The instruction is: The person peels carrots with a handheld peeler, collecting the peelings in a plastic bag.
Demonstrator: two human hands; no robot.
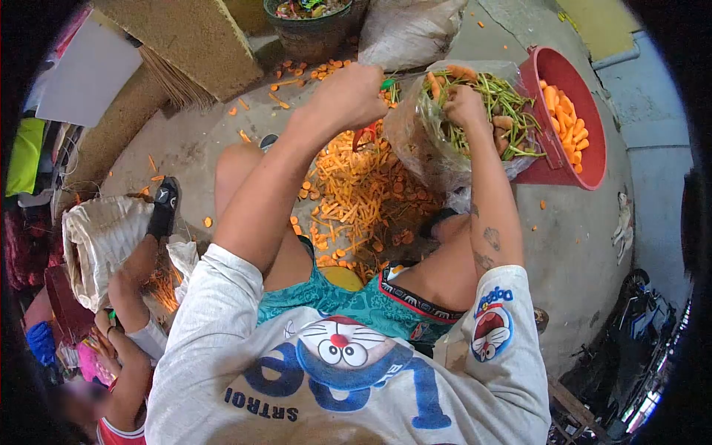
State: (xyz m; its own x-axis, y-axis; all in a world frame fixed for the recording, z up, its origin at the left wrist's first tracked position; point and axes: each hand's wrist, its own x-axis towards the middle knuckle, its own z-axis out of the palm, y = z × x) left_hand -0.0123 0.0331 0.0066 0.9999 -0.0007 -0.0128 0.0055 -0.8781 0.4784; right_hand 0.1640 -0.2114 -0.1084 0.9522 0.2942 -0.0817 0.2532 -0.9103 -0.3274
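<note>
My left hand (350,98) is closed in a fist, held up over the peelings. A bit of a green-handled tool (387,84) sticks out past its fingers; the tool's kind is mostly hidden. My right hand (466,108) reaches into a clear plastic bag (419,144) with its fingers curled downward. Around it in the bag lie unpeeled carrots (462,73) and long green carrot stems (513,96). The fingertips are hidden, so what they grip cannot be made out. Beneath my hands, orange carrot peelings and cut ends (356,193) cover the floor.
A red tub (599,148) with peeled carrots (566,122) tilts beside the bag. Behind stand a dark bucket (311,37) of scraps and a whitish sack (408,33). Another person (126,371) sits at lower left near a white sack (104,241). A motorcycle (645,326) is at right.
</note>
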